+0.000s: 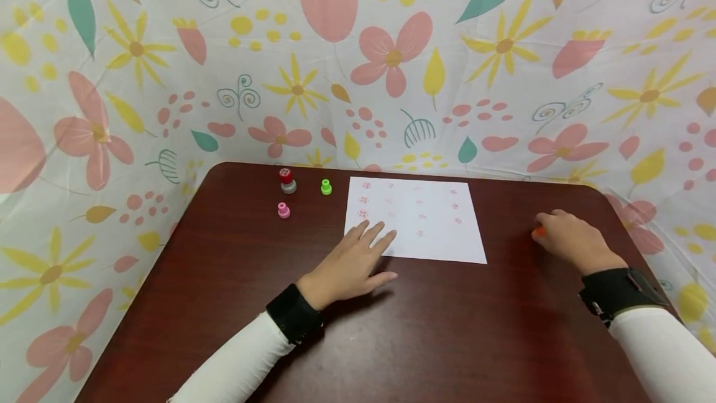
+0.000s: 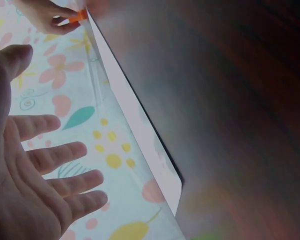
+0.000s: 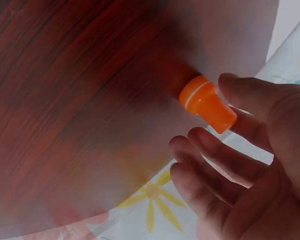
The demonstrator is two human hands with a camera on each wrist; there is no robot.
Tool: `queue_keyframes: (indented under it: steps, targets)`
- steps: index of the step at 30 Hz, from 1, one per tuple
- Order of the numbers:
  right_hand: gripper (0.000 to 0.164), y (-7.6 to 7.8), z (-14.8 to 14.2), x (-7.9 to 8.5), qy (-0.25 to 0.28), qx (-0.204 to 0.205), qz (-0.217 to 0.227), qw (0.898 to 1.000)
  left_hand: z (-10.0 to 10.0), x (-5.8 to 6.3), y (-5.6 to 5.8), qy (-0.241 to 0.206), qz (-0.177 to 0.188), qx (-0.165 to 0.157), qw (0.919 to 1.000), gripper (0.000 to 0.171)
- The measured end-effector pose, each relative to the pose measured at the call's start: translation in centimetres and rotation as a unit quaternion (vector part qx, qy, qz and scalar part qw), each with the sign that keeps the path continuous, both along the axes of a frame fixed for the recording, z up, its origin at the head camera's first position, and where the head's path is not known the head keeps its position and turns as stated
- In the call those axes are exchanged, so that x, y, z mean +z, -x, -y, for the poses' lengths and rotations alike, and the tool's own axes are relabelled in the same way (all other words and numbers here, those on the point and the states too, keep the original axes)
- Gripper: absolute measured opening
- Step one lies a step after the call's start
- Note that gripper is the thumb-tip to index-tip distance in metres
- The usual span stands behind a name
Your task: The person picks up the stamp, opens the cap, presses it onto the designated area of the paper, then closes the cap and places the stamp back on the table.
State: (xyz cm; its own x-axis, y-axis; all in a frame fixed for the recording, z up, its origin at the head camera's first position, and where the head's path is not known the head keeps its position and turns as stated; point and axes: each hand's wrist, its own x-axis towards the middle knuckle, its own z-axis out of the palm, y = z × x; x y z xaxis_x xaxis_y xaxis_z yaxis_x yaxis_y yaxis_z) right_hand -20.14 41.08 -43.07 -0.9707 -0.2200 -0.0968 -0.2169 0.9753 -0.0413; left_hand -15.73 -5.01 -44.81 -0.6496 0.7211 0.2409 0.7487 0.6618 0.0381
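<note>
My right hand (image 1: 570, 242), near the table's right side, pinches a small orange stamp (image 3: 208, 104) between thumb and index finger. Its other fingers are loosely bent in the right wrist view. The stamp's wide end points at the tabletop; whether it touches is hard to tell. My left hand (image 1: 349, 266) is spread flat, fingertips over the lower left edge of a white sheet of paper (image 1: 447, 244) and thumb over bare wood. The sheet bears columns of faint red and pink stamp prints. Left of it stand a green stamp (image 1: 326, 187), a pink stamp (image 1: 284, 211) and a red-and-grey stamp (image 1: 288, 181).
The dark brown table (image 1: 235, 303) reaches back to a floral cloth (image 1: 335, 79) hung behind and along the sides. Black bands (image 1: 294, 314) circle both wrists, over white sleeves.
</note>
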Motion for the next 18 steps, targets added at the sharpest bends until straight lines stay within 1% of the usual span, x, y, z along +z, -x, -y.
queue_keyframes:
  steps: [2,4,9,13,16,18]
  targets:
    - [0.04,0.1,-0.2,-0.2,-0.009,0.002,-0.001,1.0,-0.6,-0.1,0.1,0.002,-0.01,-0.005,0.9999,0.074]
    - [0.037,0.2,-0.3,-0.4,-0.007,0.007,-0.004,1.0,-1.0,-0.2,0.2,0.001,-0.017,-0.007,0.9998,0.074]
    - [0.023,0.4,-0.1,-0.7,0.014,0.034,-0.024,0.999,-1.8,-0.3,0.4,-0.01,-0.027,-0.01,0.9995,0.073]
    - [0.015,0.4,0.3,-0.6,0.03,0.051,-0.049,0.997,-2.0,0.2,0.6,-0.052,-0.035,-0.012,0.998,0.069]
    - [0.011,0.4,0.7,-0.2,0.044,0.056,-0.068,0.995,-2.0,0.8,0.8,-0.084,-0.029,-0.013,0.996,0.067]
    - [0.011,0.5,1.2,0.1,0.057,0.056,-0.082,0.993,-2.1,1.3,1.0,-0.098,-0.026,-0.013,0.9948,0.066]
